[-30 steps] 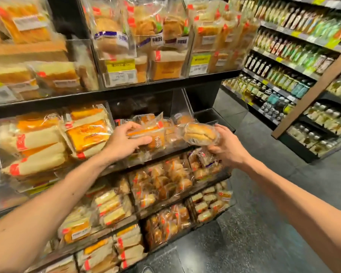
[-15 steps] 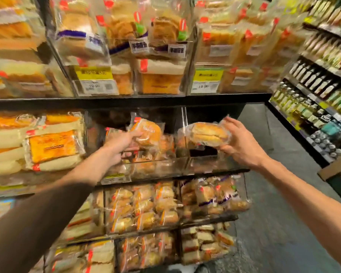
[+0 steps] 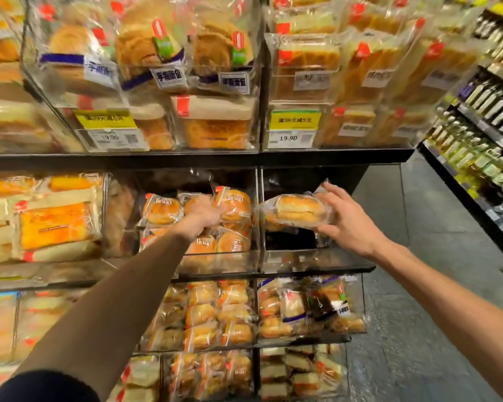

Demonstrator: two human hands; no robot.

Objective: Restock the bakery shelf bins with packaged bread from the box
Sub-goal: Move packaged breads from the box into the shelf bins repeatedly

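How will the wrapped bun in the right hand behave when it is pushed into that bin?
Probably light: the right hand holds the wrapped bun by one end alone. Its puffy crumb looks squashable, so push gently. The glossy loose wrapper may slip and crinkle against the clear bin wall.

Wrapped bun (image 3: 298,211) level at right bin (image 3: 302,256) mouth; neighbouring bin (image 3: 215,258) bun-filled.

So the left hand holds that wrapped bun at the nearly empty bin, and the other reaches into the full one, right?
No: in the head view the right hand holds the wrapped bun at the nearly empty bin; the left hand reaches into the full bin.
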